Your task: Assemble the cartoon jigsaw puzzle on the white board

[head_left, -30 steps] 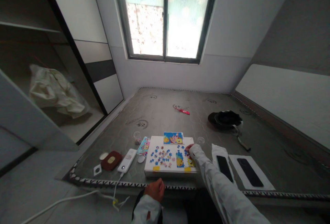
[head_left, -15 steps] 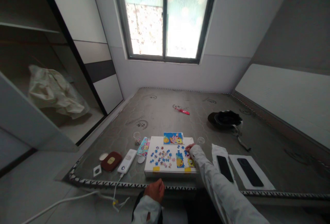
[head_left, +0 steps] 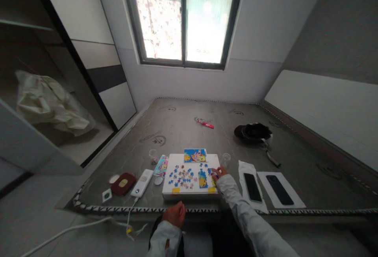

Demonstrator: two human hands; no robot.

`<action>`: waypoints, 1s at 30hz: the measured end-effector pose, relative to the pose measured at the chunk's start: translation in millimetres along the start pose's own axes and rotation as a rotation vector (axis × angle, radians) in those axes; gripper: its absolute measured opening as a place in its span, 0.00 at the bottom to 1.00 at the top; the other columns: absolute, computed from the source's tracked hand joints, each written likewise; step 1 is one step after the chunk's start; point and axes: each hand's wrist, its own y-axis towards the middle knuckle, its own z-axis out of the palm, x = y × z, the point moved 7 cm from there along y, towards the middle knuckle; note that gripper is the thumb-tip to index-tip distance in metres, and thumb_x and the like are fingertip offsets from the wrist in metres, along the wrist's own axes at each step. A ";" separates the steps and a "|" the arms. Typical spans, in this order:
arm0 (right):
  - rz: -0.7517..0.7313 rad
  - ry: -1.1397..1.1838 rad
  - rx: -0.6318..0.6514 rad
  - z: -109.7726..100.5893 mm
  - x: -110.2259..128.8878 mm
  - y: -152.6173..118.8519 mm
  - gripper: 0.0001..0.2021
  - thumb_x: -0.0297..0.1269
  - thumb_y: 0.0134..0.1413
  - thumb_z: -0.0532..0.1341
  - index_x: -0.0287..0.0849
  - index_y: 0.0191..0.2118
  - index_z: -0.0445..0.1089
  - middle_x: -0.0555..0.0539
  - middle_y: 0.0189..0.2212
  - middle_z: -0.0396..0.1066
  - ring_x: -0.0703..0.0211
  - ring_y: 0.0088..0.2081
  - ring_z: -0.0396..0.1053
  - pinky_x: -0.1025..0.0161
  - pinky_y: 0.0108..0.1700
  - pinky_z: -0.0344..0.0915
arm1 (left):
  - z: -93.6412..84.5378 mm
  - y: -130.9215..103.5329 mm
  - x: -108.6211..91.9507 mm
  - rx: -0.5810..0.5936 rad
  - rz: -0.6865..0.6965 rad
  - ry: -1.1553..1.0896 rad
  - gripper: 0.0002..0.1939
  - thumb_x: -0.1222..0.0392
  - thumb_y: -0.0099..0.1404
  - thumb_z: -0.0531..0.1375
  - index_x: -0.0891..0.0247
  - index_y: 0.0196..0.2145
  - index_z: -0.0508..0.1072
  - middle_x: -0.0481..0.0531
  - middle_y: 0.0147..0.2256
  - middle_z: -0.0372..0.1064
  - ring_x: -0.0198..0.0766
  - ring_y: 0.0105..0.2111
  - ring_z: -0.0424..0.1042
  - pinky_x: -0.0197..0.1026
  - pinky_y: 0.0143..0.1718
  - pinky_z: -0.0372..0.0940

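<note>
By near edge of mat [head_left: 177,131], L hand [head_left: 175,214] curled loosely, nothing seen in it. White box [head_left: 191,196] carries loose pcs [head_left: 185,178], spread flat, prob. so all show. R hand [head_left: 217,173] just beside joined pcs [head_left: 202,179], fingers bent down; can't tell if pinching. Picture card [head_left: 195,155] at box's far edge, prob. for ref.

On the white box [head_left: 191,196] we have loose jigsaw pieces [head_left: 184,178], blue, pink and brown, scattered unjoined over the left and middle, with a few blue ones farther back. Right of them we see a joined blue-and-yellow puzzle section [head_left: 203,179], taller than wide. Our colorful cartoon picture card [head_left: 195,155], mostly blue, sits at the box's far edge.
</note>
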 end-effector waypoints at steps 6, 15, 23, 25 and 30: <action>-0.088 -0.121 -0.042 23.2 8.1 -4.0 0.20 0.44 0.64 0.62 0.48 0.59 0.70 0.42 0.66 0.61 0.45 0.63 0.61 0.38 0.64 0.59 | -4.4 -3.0 -2.4 -0.002 -0.006 -0.007 0.12 0.51 0.72 0.60 0.63 0.42 0.75 0.51 0.38 0.75 0.36 0.37 0.75 0.43 0.41 0.73; -0.109 -0.167 -0.052 30.0 2.4 -4.2 0.18 0.43 0.64 0.62 0.49 0.58 0.71 0.42 0.66 0.61 0.46 0.64 0.61 0.39 0.65 0.59 | -10.5 -4.3 -5.4 0.008 -0.014 -0.019 0.12 0.51 0.71 0.60 0.63 0.43 0.75 0.51 0.38 0.74 0.37 0.37 0.75 0.44 0.41 0.73; -0.082 -0.121 -0.093 8.4 -9.0 -4.4 0.17 0.41 0.64 0.62 0.47 0.56 0.71 0.42 0.62 0.67 0.49 0.58 0.67 0.42 0.61 0.64 | -13.2 -5.7 -3.6 0.012 -0.014 -0.019 0.13 0.51 0.71 0.60 0.63 0.43 0.75 0.51 0.39 0.74 0.37 0.37 0.75 0.44 0.41 0.72; -0.064 -0.103 -0.117 -1.3 -14.4 -8.5 0.17 0.42 0.64 0.62 0.46 0.57 0.70 0.42 0.60 0.68 0.50 0.56 0.68 0.43 0.59 0.66 | -14.0 -6.2 -3.0 0.010 -0.013 -0.019 0.13 0.50 0.71 0.60 0.63 0.43 0.75 0.51 0.39 0.74 0.37 0.37 0.75 0.44 0.41 0.72; -0.029 -0.048 -0.165 -17.9 -22.3 -35.0 0.17 0.43 0.64 0.62 0.44 0.55 0.71 0.42 0.58 0.69 0.50 0.55 0.69 0.43 0.57 0.68 | -15.7 -7.0 -3.9 -0.005 -0.007 -0.011 0.13 0.50 0.71 0.60 0.63 0.43 0.74 0.51 0.39 0.74 0.37 0.37 0.74 0.44 0.40 0.72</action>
